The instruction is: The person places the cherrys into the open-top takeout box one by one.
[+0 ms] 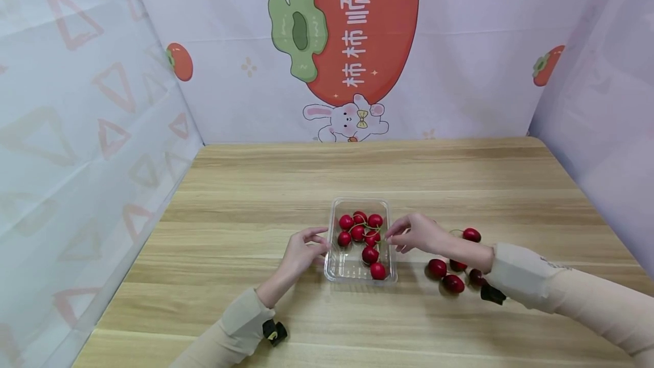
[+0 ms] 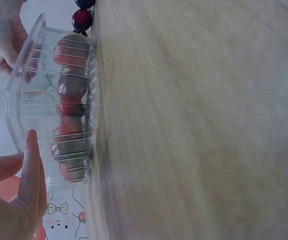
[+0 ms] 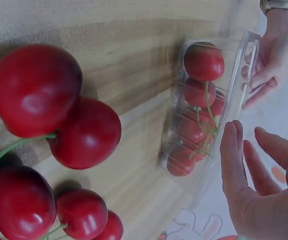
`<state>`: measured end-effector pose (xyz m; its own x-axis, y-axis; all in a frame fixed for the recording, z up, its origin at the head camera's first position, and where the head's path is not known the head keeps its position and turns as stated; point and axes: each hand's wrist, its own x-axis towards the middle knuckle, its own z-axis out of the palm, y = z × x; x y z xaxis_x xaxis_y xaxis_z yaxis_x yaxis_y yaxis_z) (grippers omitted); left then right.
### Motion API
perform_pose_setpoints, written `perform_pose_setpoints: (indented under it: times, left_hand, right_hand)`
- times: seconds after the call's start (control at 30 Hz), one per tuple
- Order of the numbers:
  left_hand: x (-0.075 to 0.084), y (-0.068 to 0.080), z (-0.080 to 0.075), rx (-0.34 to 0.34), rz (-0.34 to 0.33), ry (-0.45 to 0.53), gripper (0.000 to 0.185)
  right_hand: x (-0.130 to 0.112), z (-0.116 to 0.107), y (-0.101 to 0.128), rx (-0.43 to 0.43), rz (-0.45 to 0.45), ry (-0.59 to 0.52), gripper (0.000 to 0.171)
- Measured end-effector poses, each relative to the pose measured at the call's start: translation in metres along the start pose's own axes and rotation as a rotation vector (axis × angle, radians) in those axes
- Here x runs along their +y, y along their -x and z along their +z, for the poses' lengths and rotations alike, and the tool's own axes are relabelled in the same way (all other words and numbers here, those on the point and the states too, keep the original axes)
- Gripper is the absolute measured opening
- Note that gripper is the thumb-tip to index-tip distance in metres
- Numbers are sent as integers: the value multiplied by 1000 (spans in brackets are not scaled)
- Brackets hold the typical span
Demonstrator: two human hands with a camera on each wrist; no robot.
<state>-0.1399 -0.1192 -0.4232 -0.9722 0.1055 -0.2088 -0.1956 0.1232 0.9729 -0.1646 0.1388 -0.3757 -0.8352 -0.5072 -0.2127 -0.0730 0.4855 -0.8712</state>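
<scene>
Eight red cherries (image 1: 364, 236) are sitting in a clear plastic tray (image 1: 332, 268) mid-surface (image 1: 255, 186), the left hand (image 1: 302, 253) touching its side with relaxed fingers to steady it, while the right hand (image 1: 416, 233) is hovering loose-fingered and holding nothing at the opposite rim, loose cherries (image 1: 452, 283) lying beside its wrist.

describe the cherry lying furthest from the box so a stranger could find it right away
On the light wooden table, look right of the clear plastic tray, past the person's right hand. The glossy red cherry lies alone behind that wrist, farther back than the loose cherries clustered nearer the sleeve.
</scene>
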Motion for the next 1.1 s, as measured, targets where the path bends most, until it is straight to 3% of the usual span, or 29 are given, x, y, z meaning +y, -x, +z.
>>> perform_pose_setpoints:
  times: [0.2,0.47,1.1]
  left_hand:
    - [0,0,0,-1,3,1,41]
    - [-1,0,0,-7,0,5,41]
    - [0,0,1,0,-3,-7,40]
  right_hand:
    - [0,-11,4,-26,-86,40,23]
    - [2,-27,9,-18,-94,74,24]
    - [15,-58,24,75,-138,280,18]
